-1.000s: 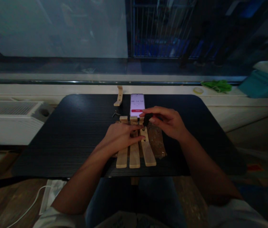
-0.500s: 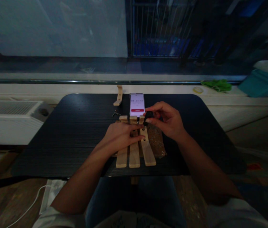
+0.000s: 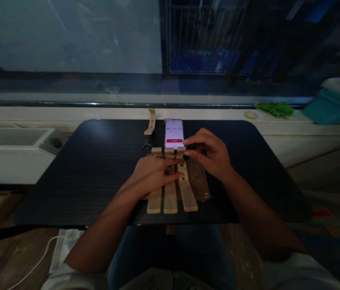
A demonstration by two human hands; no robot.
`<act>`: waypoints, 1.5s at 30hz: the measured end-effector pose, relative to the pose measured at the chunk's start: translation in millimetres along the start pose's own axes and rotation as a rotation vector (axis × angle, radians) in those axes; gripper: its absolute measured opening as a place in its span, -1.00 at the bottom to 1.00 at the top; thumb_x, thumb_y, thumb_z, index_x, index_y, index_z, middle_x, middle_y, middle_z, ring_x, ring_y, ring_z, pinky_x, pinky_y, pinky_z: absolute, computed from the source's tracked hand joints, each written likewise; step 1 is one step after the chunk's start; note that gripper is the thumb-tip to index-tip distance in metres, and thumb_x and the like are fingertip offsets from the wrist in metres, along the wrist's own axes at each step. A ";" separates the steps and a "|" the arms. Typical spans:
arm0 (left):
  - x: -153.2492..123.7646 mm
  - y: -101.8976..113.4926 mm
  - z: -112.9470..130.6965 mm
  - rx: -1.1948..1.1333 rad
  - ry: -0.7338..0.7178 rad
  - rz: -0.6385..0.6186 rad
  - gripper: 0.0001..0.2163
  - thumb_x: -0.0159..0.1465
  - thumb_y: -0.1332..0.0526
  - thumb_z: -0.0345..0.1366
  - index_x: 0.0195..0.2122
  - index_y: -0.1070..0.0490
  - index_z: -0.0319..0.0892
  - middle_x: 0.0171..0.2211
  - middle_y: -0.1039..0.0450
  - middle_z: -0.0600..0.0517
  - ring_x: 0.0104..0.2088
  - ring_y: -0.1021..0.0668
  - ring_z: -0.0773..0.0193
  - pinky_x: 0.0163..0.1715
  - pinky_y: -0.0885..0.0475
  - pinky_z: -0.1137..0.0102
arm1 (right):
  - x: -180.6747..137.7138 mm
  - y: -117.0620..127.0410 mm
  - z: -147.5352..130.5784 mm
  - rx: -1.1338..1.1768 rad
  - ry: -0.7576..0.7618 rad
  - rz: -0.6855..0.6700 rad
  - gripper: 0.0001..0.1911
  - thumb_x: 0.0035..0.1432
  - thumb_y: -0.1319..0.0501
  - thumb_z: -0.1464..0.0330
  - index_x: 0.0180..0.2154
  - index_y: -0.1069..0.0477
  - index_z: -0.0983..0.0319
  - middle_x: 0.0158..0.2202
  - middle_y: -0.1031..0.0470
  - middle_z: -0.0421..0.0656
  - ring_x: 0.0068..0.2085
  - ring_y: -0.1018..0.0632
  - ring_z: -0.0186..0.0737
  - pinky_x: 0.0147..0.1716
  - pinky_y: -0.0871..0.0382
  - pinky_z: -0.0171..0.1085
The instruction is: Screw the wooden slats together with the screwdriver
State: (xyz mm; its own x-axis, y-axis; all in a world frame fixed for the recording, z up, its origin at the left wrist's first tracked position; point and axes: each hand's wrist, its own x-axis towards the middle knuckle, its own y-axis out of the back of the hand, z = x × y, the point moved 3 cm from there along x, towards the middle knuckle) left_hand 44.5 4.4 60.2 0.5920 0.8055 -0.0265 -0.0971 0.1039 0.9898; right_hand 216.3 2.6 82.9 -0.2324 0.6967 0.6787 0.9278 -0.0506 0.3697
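Three pale wooden slats lie side by side: a left slat (image 3: 154, 201), a middle slat (image 3: 170, 199) and a right slat (image 3: 188, 195) with two holes. My left hand (image 3: 151, 171) lies across them, palm down, its index finger and thumb spread on the right slat beside the holes. At the right slat's far end, my right hand (image 3: 213, 155) hovers with index finger and thumb apart; nothing shows between their tips. Its other fingers are curled and partly hidden. A brown plastic-wrapped packet (image 3: 198, 181) lies under the slats.
A lit phone (image 3: 174, 131) lies just beyond the slats on the black table (image 3: 97, 173). Several small screws (image 3: 147, 144) and a curved wooden piece (image 3: 151, 123) are to its left. The windowsill holds a tape roll (image 3: 251, 115), green cloth (image 3: 275, 108) and teal container (image 3: 332, 104).
A small black object between my right index finger and thumb is no longer visible. The right hand has shifted slightly; my left hand and the slats have stayed put.
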 end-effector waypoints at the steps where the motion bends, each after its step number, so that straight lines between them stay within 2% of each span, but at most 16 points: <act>1: -0.1 0.0 0.1 -0.004 0.000 0.000 -0.53 0.27 -0.08 0.15 0.09 -0.44 0.07 0.00 -0.53 -0.05 -0.09 -0.59 -0.02 -0.17 -0.49 0.18 | 0.2 0.5 -1.1 -0.010 0.014 -0.023 -0.82 0.12 -0.29 0.28 -0.18 -0.50 0.05 -0.36 -0.45 -0.24 -0.41 -0.38 -0.33 -0.49 -0.27 -0.30; 6: -0.5 0.7 0.6 -0.008 0.001 -0.012 -0.53 0.27 -0.07 0.14 0.07 -0.46 0.04 -0.04 -0.55 -0.06 -0.12 -0.59 -0.02 -0.18 -0.49 0.18 | 1.9 4.3 -6.6 0.046 0.073 -0.151 -0.74 0.22 -0.17 0.34 -0.04 -0.46 0.11 -0.18 -0.55 -0.15 -0.25 -0.49 -0.29 -0.38 -0.36 -0.30; 10: -0.3 0.1 -0.3 -0.022 0.006 0.004 -0.53 0.26 -0.10 0.15 0.05 -0.48 0.03 -0.07 -0.56 -0.06 -0.13 -0.60 0.02 -0.20 -0.49 0.23 | 2.2 6.9 -5.4 0.061 0.001 -0.205 -0.68 0.23 -0.18 0.33 0.03 -0.43 0.11 -0.18 -0.61 -0.16 -0.39 -0.45 -0.35 -0.38 -0.35 -0.29; 15: -0.1 -0.3 -0.4 -0.013 0.013 -0.009 -0.53 0.25 -0.10 0.16 0.07 -0.46 0.06 -0.03 -0.55 -0.05 -0.11 -0.59 0.01 -0.19 -0.49 0.20 | 1.1 8.9 -0.3 0.052 -0.089 -0.137 -0.73 0.16 -0.26 0.28 -0.08 -0.51 0.15 -0.29 -0.59 -0.19 -0.46 -0.38 -0.39 -0.42 -0.30 -0.31; 22: 0.0 -0.3 -0.2 -0.012 0.002 -0.006 -0.54 0.26 -0.09 0.13 0.07 -0.46 0.06 -0.05 -0.56 -0.03 -0.12 -0.60 0.02 -0.20 -0.49 0.24 | 1.1 2.4 0.8 0.115 -0.067 -0.010 -0.75 0.00 -0.39 0.25 -0.24 -0.53 0.15 -0.47 -0.42 -0.28 -0.51 -0.30 -0.41 -0.51 -0.20 -0.34; 25: -0.1 -0.3 -0.2 -0.013 -0.004 0.003 -0.56 0.27 -0.10 0.12 0.07 -0.46 0.06 -0.03 -0.55 -0.01 -0.10 -0.59 0.04 -0.18 -0.48 0.26 | 0.7 0.0 1.8 0.108 -0.085 0.015 -0.76 0.00 -0.38 0.23 -0.26 -0.51 0.14 -0.48 -0.37 -0.29 -0.51 -0.28 -0.40 -0.53 -0.18 -0.34; 29: 0.3 -1.7 -1.4 -0.011 0.011 -0.007 -0.52 0.26 -0.08 0.16 0.07 -0.46 0.05 -0.05 -0.56 -0.04 -0.11 -0.59 0.01 -0.19 -0.49 0.23 | -0.1 -0.2 2.3 0.091 -0.070 0.033 -0.75 0.02 -0.37 0.24 -0.21 -0.49 0.11 -0.43 -0.41 -0.28 -0.50 -0.28 -0.39 -0.53 -0.20 -0.33; 34: 0.8 -1.4 -0.7 -0.003 -0.002 0.012 -0.53 0.26 -0.09 0.16 0.07 -0.46 0.07 -0.02 -0.54 -0.03 -0.09 -0.58 0.00 -0.18 -0.49 0.21 | 2.0 0.2 -4.6 0.057 0.038 -0.077 -0.82 0.13 -0.29 0.31 -0.18 -0.50 0.07 -0.33 -0.49 -0.24 -0.41 -0.39 -0.35 -0.49 -0.26 -0.33; 39: 0.2 0.6 0.7 -0.011 0.008 -0.017 -0.55 0.27 -0.09 0.14 0.07 -0.46 0.09 -0.04 -0.55 -0.01 -0.11 -0.59 0.01 -0.19 -0.49 0.21 | 2.4 5.0 -7.8 0.052 0.055 -0.187 -0.72 0.21 -0.19 0.32 -0.02 -0.46 0.11 -0.18 -0.56 -0.15 -0.29 -0.48 -0.30 -0.41 -0.33 -0.30; 45: -0.4 1.3 0.6 -0.015 0.017 -0.008 -0.54 0.25 -0.10 0.15 0.06 -0.47 0.06 -0.02 -0.55 -0.03 -0.08 -0.59 -0.02 -0.18 -0.50 0.19 | 1.1 8.8 -3.7 0.071 -0.043 -0.177 -0.72 0.18 -0.24 0.32 -0.04 -0.48 0.13 -0.26 -0.57 -0.21 -0.43 -0.38 -0.38 -0.40 -0.30 -0.31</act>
State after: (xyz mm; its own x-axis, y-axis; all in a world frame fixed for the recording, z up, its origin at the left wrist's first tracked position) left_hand 44.6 3.9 61.6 0.5789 0.8146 -0.0371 -0.1047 0.1194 0.9873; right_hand 223.1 0.2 89.2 -0.3821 0.7206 0.5786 0.8922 0.1245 0.4341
